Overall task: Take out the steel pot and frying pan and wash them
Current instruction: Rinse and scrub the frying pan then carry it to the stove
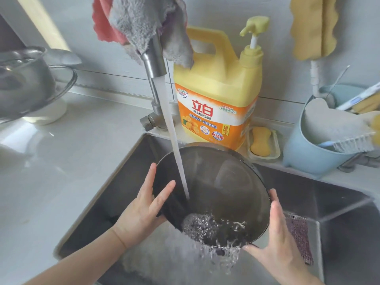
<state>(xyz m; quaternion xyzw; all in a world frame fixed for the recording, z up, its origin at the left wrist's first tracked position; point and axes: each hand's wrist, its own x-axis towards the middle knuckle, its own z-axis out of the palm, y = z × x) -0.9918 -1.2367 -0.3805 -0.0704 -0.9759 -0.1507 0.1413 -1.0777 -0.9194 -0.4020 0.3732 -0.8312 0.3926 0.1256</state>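
A round steel pot [222,182] is held tilted over the sink [127,173], its mouth facing me. My left hand [144,208] grips its left rim with fingers spread along the wall. My right hand [275,237] holds the lower right rim. Water from the faucet [154,60] streams into the pot, splashes at its bottom and spills over the lower edge into the sink. No frying pan can be identified in view.
A large yellow detergent jug [218,89] stands behind the sink. Cloths [141,21] hang over the faucet. A soap dish [263,142] and a blue caddy [316,153] with brushes sit at right. Steel cookware [22,79] rests on the left counter. A scouring cloth [298,237] lies on the sink's right ledge.
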